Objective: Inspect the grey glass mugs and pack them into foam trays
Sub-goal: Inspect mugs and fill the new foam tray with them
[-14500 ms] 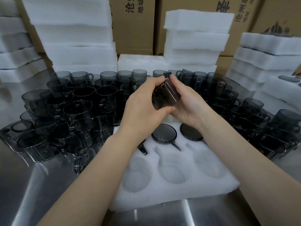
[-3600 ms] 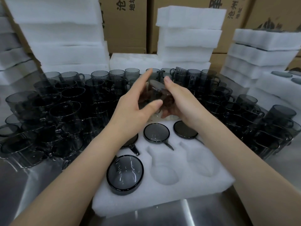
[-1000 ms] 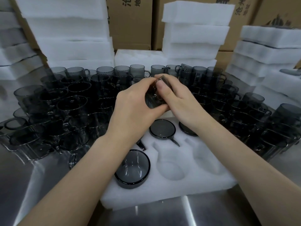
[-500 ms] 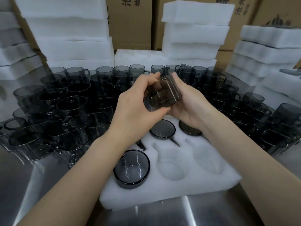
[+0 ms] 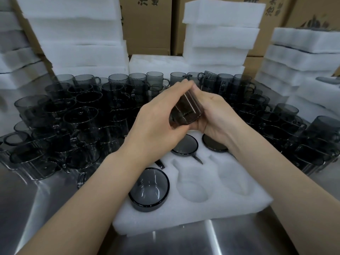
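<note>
A grey glass mug lies tilted on its side between both my hands, above the back of the white foam tray. My left hand grips it from the left, fingers over its top and thumb under it. My right hand cups it from the right. In the tray, mugs sit sunk in pockets: one at the front left and two in the back row. The back left pocket is hidden by my left wrist. Two front pockets hold nothing.
Several loose grey mugs crowd the steel table on the left and right. Stacks of foam trays stand at the back left, back middle and right, with cardboard boxes behind. Bare steel lies at the front.
Over the last second both hands have turned the held mug, and it has dropped slightly toward the tray. Since 14.5 s ago a mug has appeared in the front left pocket.
</note>
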Motion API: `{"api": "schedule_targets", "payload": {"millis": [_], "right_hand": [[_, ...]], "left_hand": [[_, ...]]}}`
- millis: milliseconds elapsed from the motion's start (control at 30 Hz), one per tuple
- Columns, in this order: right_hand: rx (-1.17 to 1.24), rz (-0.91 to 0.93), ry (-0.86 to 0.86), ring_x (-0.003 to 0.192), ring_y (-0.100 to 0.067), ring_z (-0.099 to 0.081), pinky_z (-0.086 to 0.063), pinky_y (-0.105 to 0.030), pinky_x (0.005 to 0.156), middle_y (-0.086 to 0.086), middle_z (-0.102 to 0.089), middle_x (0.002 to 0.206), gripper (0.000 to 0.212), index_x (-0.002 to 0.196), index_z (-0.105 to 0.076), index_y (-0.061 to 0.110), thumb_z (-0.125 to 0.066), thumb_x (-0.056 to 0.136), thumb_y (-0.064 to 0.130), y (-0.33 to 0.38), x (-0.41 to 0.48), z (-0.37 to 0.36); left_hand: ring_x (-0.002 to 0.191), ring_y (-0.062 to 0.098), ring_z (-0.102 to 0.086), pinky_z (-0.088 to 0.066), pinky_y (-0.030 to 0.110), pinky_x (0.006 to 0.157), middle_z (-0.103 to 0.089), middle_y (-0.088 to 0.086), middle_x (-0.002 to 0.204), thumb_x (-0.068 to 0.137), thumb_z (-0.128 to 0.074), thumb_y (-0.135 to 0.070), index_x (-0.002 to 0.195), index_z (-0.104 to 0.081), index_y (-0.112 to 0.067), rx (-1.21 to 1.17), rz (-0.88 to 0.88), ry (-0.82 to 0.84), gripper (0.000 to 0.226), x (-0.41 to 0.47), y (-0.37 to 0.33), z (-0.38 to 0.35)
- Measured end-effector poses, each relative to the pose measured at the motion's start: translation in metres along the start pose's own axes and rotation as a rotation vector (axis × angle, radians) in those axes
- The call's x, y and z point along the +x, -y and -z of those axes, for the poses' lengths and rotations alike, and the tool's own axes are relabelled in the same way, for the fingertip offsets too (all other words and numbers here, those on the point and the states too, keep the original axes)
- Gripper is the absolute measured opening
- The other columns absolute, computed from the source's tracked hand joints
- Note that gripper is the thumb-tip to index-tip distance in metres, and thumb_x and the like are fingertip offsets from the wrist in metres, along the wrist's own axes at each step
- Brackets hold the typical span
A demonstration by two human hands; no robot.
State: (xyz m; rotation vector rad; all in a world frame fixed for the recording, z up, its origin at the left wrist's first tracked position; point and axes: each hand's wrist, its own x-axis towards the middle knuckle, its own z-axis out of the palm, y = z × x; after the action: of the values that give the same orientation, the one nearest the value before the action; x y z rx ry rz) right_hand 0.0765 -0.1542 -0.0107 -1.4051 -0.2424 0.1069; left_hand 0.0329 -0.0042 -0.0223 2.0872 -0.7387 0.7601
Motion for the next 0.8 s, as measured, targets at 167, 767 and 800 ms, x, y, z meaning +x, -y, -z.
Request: {"api": "schedule_targets", "payload": {"millis": [167, 767, 800], "right_hand": [[0.219, -0.157, 0.351, 0.107, -0.030, -0.066, -0.054, -0.052, 0.089, -0.015, -0.067, 0.119, 0.050, 0.126, -0.059, 0.014, -0.043, 0.095, 0.051, 0.0008, 0.0000, 0.0073], [0.151, -0.013, 0.250, 0.099, -0.026, -0.067, -0.051, -0.048, 0.095, -0.013, -0.069, 0.107, 0.040, 0.115, -0.067, 0.010, -0.062, 0.087, 0.037, -0.0050, 0.0034, 0.0051], [0.176, 0.003, 0.213, 0.092, -0.025, -0.069, -0.057, -0.045, 0.087, -0.012, -0.071, 0.099, 0.030, 0.108, -0.069, 0.010, -0.061, 0.090, 0.032, -0.0049, 0.0041, 0.0058]], "left_hand": [[0.144, 0.009, -0.030, -0.026, 0.022, 0.117, -0.045, -0.003, 0.148, 0.072, -0.072, 0.010, 0.139, -0.045, -0.019, -0.084, -0.055, 0.022, 0.078, -0.0008, -0.0028, 0.0029], [0.133, 0.007, -0.043, -0.030, 0.009, 0.106, -0.046, 0.003, 0.149, 0.078, -0.077, -0.024, 0.149, -0.036, -0.017, 0.019, 0.130, 0.028, 0.083, 0.0019, -0.0017, -0.0016], [0.136, 0.009, -0.041, -0.030, 0.012, 0.109, -0.046, 0.005, 0.150, 0.078, -0.078, -0.022, 0.149, -0.036, -0.014, 0.014, 0.097, 0.040, 0.083, 0.0019, -0.0035, -0.0016]]}}
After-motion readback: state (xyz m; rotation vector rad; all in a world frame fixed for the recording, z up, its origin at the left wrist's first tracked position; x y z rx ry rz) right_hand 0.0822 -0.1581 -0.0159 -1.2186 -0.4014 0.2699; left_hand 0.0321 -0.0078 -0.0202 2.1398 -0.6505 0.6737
